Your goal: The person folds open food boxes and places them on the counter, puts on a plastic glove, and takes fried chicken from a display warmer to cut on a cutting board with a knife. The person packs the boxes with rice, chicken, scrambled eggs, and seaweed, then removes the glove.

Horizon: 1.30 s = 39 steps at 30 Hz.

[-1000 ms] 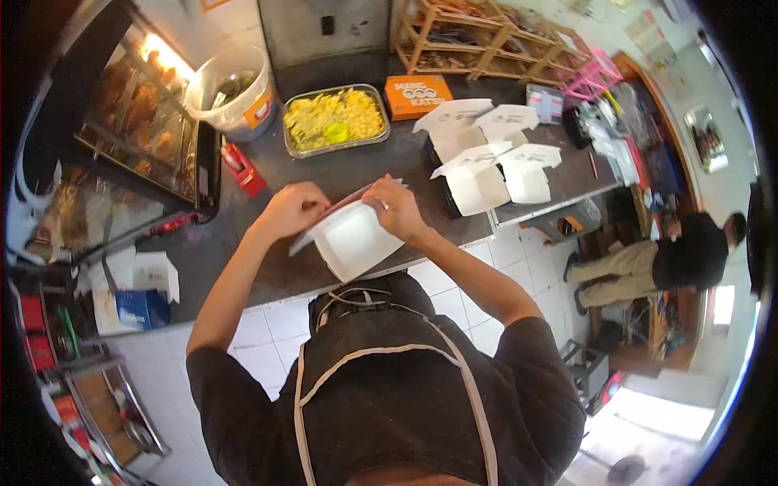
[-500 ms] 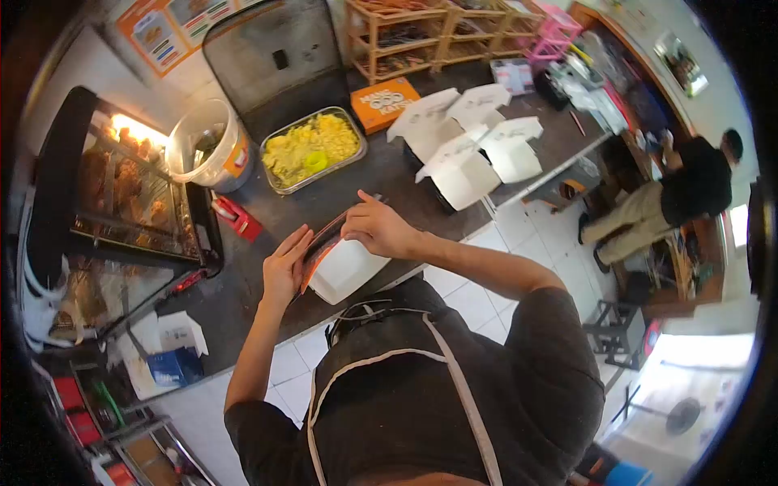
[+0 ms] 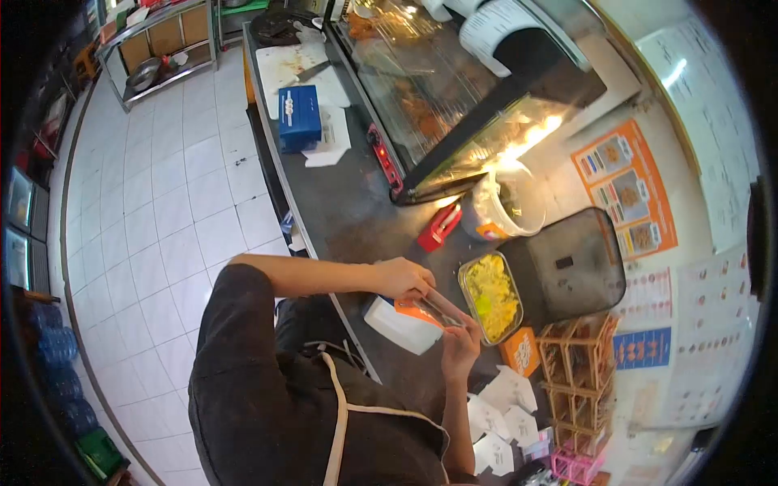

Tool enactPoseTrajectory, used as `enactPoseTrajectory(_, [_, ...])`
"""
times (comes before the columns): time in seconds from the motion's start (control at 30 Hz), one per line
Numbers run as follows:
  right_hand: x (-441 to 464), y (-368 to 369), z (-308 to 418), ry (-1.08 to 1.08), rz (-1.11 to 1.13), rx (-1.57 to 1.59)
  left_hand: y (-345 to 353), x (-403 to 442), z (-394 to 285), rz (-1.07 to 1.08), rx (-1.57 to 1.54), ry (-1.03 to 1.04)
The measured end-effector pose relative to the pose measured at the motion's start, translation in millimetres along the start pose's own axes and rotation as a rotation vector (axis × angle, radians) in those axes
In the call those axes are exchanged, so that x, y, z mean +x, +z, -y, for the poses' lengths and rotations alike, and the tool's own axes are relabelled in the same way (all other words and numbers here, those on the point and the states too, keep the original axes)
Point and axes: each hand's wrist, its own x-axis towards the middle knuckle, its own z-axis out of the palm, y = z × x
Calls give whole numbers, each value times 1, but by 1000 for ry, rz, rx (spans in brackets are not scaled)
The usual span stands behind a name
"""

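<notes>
Carton [image 3: 399, 327], white with orange lid [image 3: 416, 312], is gripped along that lid by the curled left hand [image 3: 403, 278] and right hand [image 3: 460, 346], near a tray [image 3: 474, 312] of yellow food [image 3: 491, 292].

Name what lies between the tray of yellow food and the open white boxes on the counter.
An orange box lies between the tray of yellow food and the open white boxes, seen in the head view.

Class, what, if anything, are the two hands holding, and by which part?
The left hand and right hand hold the white box by its raised orange panel, one near each end.
</notes>
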Motion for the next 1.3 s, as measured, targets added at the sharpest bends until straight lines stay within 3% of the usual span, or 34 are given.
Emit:
enactPoseTrajectory(0.1, [23,18,7,64,296,-42,-26,-1,15,440,103,-395])
enactPoseTrajectory(0.13, [32,28,12,62,266,-45,-45,-2,16,463,191,-170])
enactPoseTrajectory(0.2, [48,53,20,41,289,-233,-51,-11,40,512,179,-256])
enactPoseTrajectory(0.27, [73,85,40,7,255,-278,-74,-25,53,390,98,-310])
enactPoseTrajectory(0.33, [94,103,55,-33,378,-382,-98,-32,64,505,136,-353])
enactPoseTrajectory(0.4, [112,126,77,-27,377,-414,-131,-45,83,381,73,-358])
enactPoseTrajectory(0.47, [123,146,84,-104,491,-487,-162,-53,92,431,32,-308])
enactPoseTrajectory(0.6, [147,179,80,-109,504,-463,-202,-61,99,535,-59,-342])
enactPoseTrajectory(0.77, [179,193,102,-90,455,-377,-234,-68,113,432,-97,-417])
enactPoseTrajectory(0.93, [177,222,105,-111,532,-304,-256,-74,91,664,42,-477])
enactPoseTrajectory(1.1, [204,221,115,-103,478,-123,-297,-68,77,612,105,-582])
enactPoseTrajectory(1.2, [211,227,115,-96,396,-135,-313,-61,95,626,2,-597])
enactPoseTrajectory(1.3, [219,235,123,37,456,-151,-303,-55,136,737,-22,-521])
